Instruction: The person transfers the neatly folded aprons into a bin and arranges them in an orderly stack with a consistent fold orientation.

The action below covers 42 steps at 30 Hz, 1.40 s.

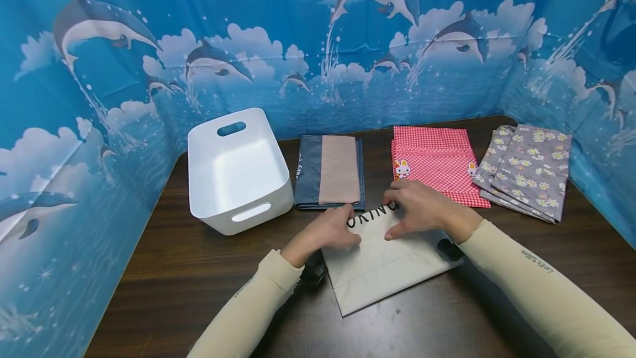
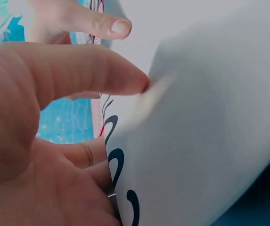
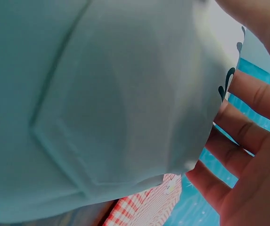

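A folded cream cloth [image 1: 380,269] with black lettering along its far edge lies at the front of the table, its near edge slanting. My left hand [image 1: 334,231] grips its far left part, thumb on top and fingers behind the lettered edge. At the far right part my right hand [image 1: 422,209] holds the same edge, thumb on the upper face. In the left wrist view the thumb presses the cloth [image 2: 200,103]. Fingers of the right hand [image 3: 252,136] pass behind the cloth's edge in the right wrist view.
A white basket [image 1: 243,170] stands at the back left. Beside it lies a folded navy and beige cloth [image 1: 339,170]. Farther right are a red checked cloth [image 1: 437,162] and grey daisy-print cloths [image 1: 531,167]. A blue dolphin curtain [image 1: 318,32] hangs behind the brown table [image 1: 189,275].
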### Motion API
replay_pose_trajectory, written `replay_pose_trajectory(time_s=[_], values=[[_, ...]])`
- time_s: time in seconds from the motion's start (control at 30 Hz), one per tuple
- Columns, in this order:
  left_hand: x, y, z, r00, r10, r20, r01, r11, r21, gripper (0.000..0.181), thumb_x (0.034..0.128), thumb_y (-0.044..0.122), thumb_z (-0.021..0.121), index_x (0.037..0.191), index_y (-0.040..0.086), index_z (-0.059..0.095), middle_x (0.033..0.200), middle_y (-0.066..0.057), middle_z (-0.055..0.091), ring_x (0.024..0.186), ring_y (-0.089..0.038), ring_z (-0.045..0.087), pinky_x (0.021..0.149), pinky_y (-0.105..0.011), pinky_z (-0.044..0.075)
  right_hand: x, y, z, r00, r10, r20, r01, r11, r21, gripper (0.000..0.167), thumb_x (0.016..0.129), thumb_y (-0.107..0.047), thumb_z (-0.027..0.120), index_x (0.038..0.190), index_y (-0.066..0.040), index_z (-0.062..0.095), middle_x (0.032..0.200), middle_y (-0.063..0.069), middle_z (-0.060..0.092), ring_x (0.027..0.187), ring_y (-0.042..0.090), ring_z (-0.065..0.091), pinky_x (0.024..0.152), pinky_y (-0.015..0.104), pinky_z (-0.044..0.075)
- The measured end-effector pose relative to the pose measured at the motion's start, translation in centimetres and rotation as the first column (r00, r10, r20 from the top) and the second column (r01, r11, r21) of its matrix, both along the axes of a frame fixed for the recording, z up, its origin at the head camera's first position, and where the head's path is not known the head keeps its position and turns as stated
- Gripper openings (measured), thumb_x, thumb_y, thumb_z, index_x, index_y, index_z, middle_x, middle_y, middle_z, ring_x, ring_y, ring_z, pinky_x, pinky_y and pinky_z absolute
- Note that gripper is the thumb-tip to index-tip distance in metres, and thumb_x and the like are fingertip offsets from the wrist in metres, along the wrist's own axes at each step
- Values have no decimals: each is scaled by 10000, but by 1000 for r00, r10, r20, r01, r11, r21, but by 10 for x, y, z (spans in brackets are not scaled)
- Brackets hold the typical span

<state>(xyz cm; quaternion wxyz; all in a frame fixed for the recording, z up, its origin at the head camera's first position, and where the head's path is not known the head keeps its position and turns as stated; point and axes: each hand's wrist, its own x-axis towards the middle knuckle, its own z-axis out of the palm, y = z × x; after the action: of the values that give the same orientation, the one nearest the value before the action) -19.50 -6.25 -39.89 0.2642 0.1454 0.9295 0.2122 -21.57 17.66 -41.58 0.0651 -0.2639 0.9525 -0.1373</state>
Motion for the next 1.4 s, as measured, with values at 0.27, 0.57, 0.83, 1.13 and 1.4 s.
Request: replay_pose_trajectory(time_s=[0.27, 0.57, 0.83, 1.13, 1.4], values=[[4, -5, 1, 1000, -13, 23, 12, 999, 33, 313, 963, 188, 746, 1207, 119, 562, 1028, -66, 622, 776, -208, 517, 690, -338, 396, 4, 7, -1, 999, -1, -34, 1, 1000, -22, 713, 708, -617, 950, 1224, -155, 783, 1257, 93, 727, 1127, 277, 676, 983, 525, 575], [7, -28, -22, 1000, 1, -22, 2, 995, 101, 288, 960, 174, 725, 1176, 128, 539, 927, -40, 573, 731, -205, 490, 650, -340, 372, 9, 16, 0, 998, -44, -40, 43, 998, -43, 777, 736, -583, 941, 1347, -151, 732, 1393, 142, 695, 1298, 359, 647, 1094, 602, 524], [-9, -51, -78, 998, 38, -52, -31, 991, 130, 281, 930, 281, 721, 1108, 246, 506, 818, 12, 503, 672, -181, 500, 605, -341, 384, 11, 25, 1, 996, -86, 39, 89, 990, -112, 866, 764, -580, 930, 1454, -135, 655, 1461, 172, 647, 1320, 358, 630, 1082, 620, 525], [-2, -63, -83, 991, 118, -57, -106, 976, 190, 240, 933, 283, 676, 1107, 295, 510, 960, 25, 689, 741, -183, 615, 643, -354, 483, 8, 35, -1, 977, -88, 193, 138, 953, -269, 858, 802, -513, 930, 1443, -37, 617, 1154, 104, 728, 895, 196, 652, 782, 388, 568], [-3, -71, -93, 988, 143, -54, -121, 948, 295, 228, 913, 257, 680, 1068, 329, 530, 900, 14, 642, 724, -194, 589, 614, -367, 458, 7, 36, 3, 927, -137, 350, 219, 954, -206, 728, 845, -570, 868, 1260, -23, 627, 1003, 78, 669, 874, 196, 601, 735, 326, 517]])
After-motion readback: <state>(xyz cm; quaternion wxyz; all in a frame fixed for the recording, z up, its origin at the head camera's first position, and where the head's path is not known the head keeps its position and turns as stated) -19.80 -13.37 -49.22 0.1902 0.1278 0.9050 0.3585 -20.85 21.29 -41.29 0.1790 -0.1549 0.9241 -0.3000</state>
